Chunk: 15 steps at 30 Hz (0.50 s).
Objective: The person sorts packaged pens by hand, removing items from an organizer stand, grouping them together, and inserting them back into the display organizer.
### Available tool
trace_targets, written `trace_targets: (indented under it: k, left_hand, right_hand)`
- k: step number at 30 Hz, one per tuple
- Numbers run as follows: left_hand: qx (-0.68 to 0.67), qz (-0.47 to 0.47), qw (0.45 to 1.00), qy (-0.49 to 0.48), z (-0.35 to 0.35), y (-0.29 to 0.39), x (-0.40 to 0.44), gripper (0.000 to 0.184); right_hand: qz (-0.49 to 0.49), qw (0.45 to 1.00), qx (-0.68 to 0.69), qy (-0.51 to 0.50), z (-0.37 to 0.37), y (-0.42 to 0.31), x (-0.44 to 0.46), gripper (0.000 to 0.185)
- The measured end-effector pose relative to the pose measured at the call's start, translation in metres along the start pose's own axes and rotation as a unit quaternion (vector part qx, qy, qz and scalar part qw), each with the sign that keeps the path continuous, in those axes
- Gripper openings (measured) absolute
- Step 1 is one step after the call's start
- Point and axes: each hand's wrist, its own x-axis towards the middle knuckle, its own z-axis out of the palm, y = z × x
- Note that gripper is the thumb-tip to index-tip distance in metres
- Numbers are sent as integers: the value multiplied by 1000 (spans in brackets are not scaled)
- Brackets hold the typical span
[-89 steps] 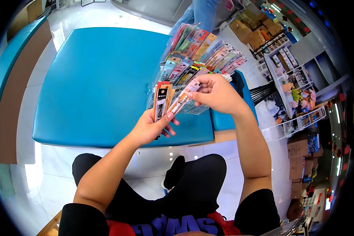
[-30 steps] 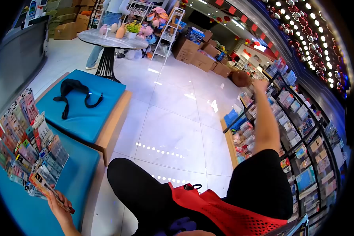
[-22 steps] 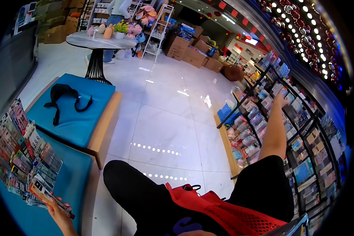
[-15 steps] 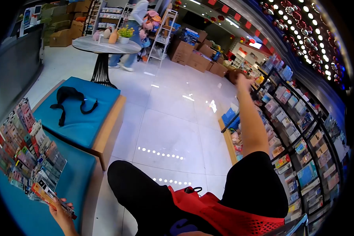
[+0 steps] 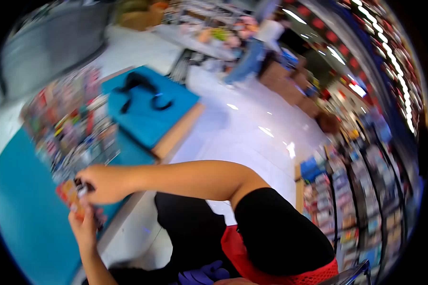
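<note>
While holding one bare arm bent across from a black sleeve (image 5: 280,232), have a black-clad knee (image 5: 183,218) below, to the near right of the box (image 5: 111,145). Clasp a few packets (image 5: 67,194) in the left hand (image 5: 84,225), just on the near side of the box, fingers closed around them and thumb against the face. Hold the right hand (image 5: 103,184) at the upper end of these packets, between the left hand and the box, with fingers curled by a dark packet (image 5: 80,185); cannot tell through the blur whether pinching it or only touching.

Have the blue bench (image 5: 19,190) under the box, and on top, inside the box, rows of colourful packs (image 5: 71,118), too smeared to read. See just to the right of the box a smaller blue seat (image 5: 176,100) bearing a black strap (image 5: 140,83), then well to the right, across the pale floor (image 5: 233,137), a stocked shelf (image 5: 347,204). Beyond the box, make out a blurred table (image 5: 173,39), a person (image 5: 247,59) in jeans and, farther right, brown cartons (image 5: 273,76).
</note>
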Motion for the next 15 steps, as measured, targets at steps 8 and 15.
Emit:
trace_targets:
  k: [8, 15]
  left_hand:
    - [-61, 1, 998, -8, -16, 30, 4, 34]
    - [-50, -11, 999, 8, -15, 37, 3, 37]
  right_hand:
    - [122, 975, 185, -12, -2, 7, 44, 19]
    - [85, 985, 136, 61, -50, -17, 63, 24]
